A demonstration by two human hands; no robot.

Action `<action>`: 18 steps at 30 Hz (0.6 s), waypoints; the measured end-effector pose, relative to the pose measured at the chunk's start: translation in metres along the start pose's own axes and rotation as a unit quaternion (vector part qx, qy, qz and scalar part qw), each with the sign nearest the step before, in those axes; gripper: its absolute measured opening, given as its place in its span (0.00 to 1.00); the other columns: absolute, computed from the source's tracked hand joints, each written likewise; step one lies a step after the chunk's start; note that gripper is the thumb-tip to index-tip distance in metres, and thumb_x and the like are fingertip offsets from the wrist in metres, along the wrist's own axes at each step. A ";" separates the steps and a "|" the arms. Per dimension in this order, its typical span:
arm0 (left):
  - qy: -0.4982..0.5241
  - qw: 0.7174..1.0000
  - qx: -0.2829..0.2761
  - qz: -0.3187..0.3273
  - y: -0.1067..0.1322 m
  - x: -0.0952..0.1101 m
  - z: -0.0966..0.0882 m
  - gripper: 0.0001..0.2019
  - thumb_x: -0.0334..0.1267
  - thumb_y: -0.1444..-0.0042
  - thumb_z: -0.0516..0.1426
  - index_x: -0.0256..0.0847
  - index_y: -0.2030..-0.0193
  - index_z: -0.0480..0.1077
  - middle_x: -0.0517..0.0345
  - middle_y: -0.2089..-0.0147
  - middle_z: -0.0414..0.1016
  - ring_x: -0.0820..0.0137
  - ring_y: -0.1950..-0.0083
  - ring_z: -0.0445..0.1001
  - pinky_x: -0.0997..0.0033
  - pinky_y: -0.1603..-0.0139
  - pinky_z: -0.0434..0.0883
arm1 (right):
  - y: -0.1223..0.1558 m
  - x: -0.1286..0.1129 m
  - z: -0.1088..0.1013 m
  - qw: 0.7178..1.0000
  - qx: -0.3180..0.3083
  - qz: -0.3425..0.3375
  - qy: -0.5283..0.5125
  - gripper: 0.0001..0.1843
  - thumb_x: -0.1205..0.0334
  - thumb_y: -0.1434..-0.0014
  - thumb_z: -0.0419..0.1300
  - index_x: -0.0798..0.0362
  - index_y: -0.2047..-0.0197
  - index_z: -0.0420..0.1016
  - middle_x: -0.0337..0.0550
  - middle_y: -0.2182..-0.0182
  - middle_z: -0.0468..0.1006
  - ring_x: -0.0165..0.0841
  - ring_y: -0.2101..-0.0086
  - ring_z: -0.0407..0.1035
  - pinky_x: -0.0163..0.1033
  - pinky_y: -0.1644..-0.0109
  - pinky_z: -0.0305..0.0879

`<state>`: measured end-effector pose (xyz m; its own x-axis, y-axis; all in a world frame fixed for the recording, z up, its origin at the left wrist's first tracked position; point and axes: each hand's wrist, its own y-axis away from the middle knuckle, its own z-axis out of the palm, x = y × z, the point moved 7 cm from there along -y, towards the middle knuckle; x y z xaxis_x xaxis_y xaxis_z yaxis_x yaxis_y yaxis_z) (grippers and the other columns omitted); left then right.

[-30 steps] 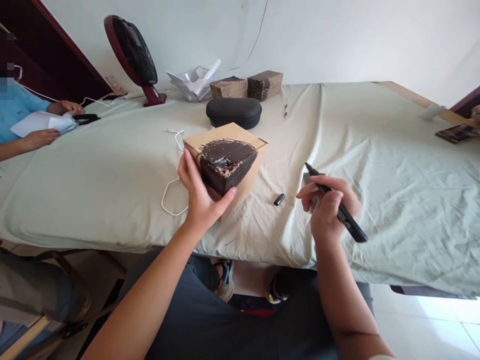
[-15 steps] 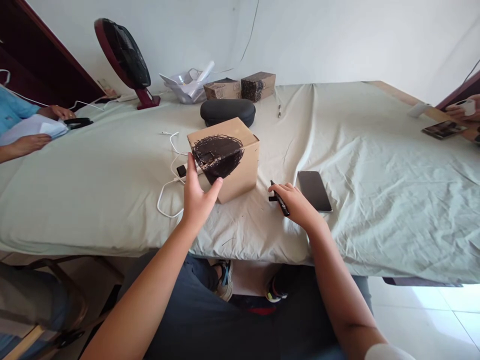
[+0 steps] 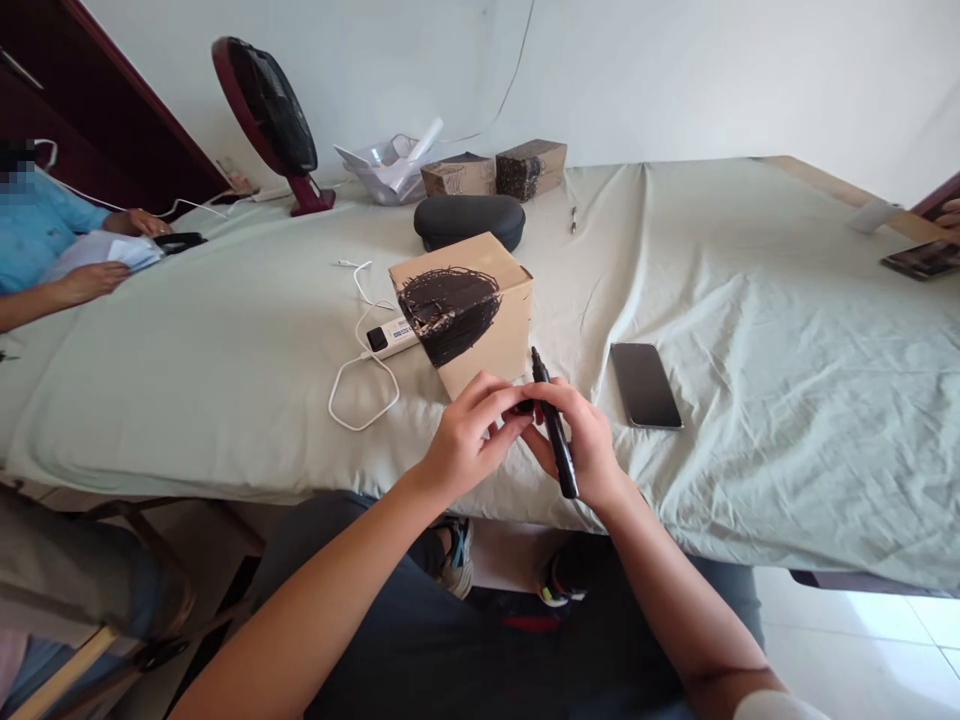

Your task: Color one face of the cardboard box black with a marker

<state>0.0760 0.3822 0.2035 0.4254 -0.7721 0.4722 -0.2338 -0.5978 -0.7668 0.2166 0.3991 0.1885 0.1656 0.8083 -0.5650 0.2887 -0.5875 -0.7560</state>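
Observation:
Just in front of the cardboard box (image 3: 512,330), my hands meet above the cloth. My right hand (image 3: 589,435) grips a black marker (image 3: 556,440), its tip pointing away from me. Between my hands is a small black marker cap (image 3: 523,407), partly covered by fingers. My left hand (image 3: 476,435) pinches this cap with fingertips and thumb. A dark scribbled patch (image 3: 457,310) spreads over the box's top and front faces near its left corner. To the right of my right hand lies a dark-screened tablet or phone (image 3: 646,385).
A black case (image 3: 469,222) sits behind the box, with two smaller cardboard boxes (image 3: 531,168) beyond. A power strip (image 3: 391,337) and white cable (image 3: 364,425) lie left. A fan (image 3: 270,110) stands at the back. Another person's hands (image 3: 94,283) hold papers at far left.
My left hand has left the box and come right to the marker cap. My right hand has moved slightly nearer to me, turning the marker. The view has shifted a little.

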 end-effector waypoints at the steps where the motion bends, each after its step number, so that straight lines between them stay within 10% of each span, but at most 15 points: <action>1: 0.005 1.000 0.004 -0.007 0.001 -0.002 -0.001 0.10 0.32 0.29 0.59 0.43 0.43 0.74 0.52 0.53 0.76 0.72 0.57 0.80 0.78 0.64 0.80 | 0.000 0.002 -0.002 1.000 0.009 0.002 0.000 0.22 0.68 0.32 0.66 0.43 0.37 0.71 0.42 0.57 0.82 0.34 0.63 0.77 0.40 0.57 0.76; 4: 0.067 0.994 0.023 -0.079 0.005 -0.015 -0.006 0.11 0.35 0.27 0.57 0.44 0.40 0.71 0.48 0.44 0.79 0.67 0.45 0.83 0.72 0.54 0.84 | 0.001 0.004 -0.013 0.998 0.045 0.015 -0.042 0.15 0.52 0.27 0.63 0.45 0.41 0.77 0.44 0.59 0.84 0.35 0.65 0.77 0.43 0.58 0.76; 7: 0.133 0.977 0.037 -0.163 0.012 -0.029 -0.009 0.12 0.42 0.25 0.55 0.45 0.38 0.69 0.53 0.51 0.80 0.71 0.57 0.84 0.71 0.56 0.83 | 0.004 0.006 -0.023 0.988 0.075 0.073 -0.110 0.26 0.40 0.24 0.51 0.48 0.44 0.81 0.44 0.68 0.82 0.35 0.72 0.73 0.43 0.68 0.72; 14: 0.367 0.877 -0.004 -0.311 0.014 -0.042 0.000 0.15 0.55 0.30 0.58 0.46 0.51 0.69 0.72 0.78 0.53 0.77 0.80 0.55 0.77 0.79 0.63 | 0.009 0.009 -0.015 0.956 0.063 0.151 -0.242 0.14 0.49 0.28 0.60 0.49 0.53 0.82 0.41 0.71 0.83 0.32 0.76 0.69 0.39 0.72 0.67; 18: 0.355 0.871 -0.067 -0.333 0.013 -0.036 0.004 0.18 0.56 0.32 0.60 0.43 0.60 0.68 0.69 0.78 0.59 0.76 0.79 0.57 0.75 0.77 0.60 | 0.009 0.013 -0.002 0.944 0.005 0.171 -0.282 0.14 0.50 0.28 0.61 0.50 0.53 0.82 0.42 0.70 0.84 0.31 0.75 0.68 0.38 0.72 0.65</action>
<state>0.0611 0.4032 0.1751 -0.1315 -0.1540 0.9793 -0.2625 -0.9472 -0.1842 0.2228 0.4045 0.1753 -0.2807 0.4236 -0.8613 0.3004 -0.8135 -0.4980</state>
